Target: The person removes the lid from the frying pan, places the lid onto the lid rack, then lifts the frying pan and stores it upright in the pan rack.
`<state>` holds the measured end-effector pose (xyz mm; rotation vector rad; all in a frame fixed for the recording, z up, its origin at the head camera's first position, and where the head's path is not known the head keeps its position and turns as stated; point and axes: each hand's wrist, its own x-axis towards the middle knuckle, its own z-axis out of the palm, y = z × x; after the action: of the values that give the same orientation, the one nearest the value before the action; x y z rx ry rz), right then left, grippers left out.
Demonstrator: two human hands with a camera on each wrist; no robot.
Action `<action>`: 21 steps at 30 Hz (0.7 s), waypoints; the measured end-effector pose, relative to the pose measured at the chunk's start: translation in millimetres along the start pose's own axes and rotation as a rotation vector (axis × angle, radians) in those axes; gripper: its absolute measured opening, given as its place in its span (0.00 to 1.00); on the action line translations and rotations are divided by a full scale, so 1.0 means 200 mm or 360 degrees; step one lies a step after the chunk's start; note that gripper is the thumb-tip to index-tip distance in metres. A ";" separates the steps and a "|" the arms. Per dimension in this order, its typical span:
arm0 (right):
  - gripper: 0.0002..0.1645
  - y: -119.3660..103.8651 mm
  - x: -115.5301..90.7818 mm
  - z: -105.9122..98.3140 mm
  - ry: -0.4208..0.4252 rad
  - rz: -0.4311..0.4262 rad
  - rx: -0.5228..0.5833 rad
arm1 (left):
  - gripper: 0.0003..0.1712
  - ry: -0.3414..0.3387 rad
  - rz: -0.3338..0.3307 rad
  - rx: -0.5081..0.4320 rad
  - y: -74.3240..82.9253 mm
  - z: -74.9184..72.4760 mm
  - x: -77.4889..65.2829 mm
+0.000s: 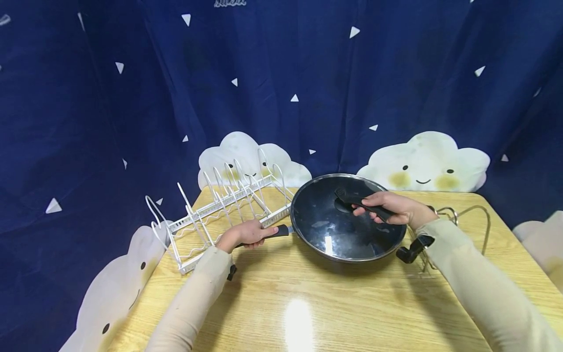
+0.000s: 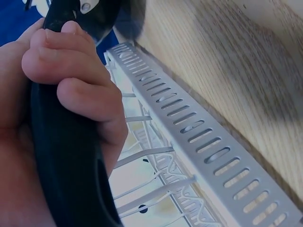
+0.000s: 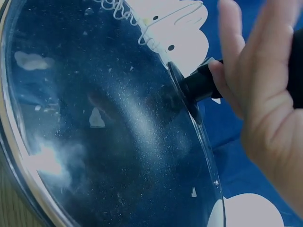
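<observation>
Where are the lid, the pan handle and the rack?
lid [image 1: 334, 230], head view, on the glass below its handle.
pan handle [image 1: 281, 231], head view, on the black stretch past the left hand's fingers.
rack [image 1: 206, 211], head view, on the slotted white side rail.

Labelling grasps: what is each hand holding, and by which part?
Left hand grips the pan by its black side handle. Right hand holds the glass lid by its black top handle.
</observation>
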<state>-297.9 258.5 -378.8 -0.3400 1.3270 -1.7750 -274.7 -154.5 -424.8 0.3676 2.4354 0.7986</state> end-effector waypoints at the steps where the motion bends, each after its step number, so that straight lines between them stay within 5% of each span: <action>1: 0.17 0.01 0.00 0.00 0.0025 -0.0011 -0.0027 | 0.37 0.0002 0.0001 0.0000 0.00 0.00 0.00; 21: 0.18 0.03 0.03 0.10 0.0189 -0.0006 0.0126 | 0.38 0.0052 0.0023 0.0153 0.02 0.00 0.00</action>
<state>-285.6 240.8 -377.0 -0.1961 1.3342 -1.8699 -274.6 -152.2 -422.3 0.4123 2.5104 0.7001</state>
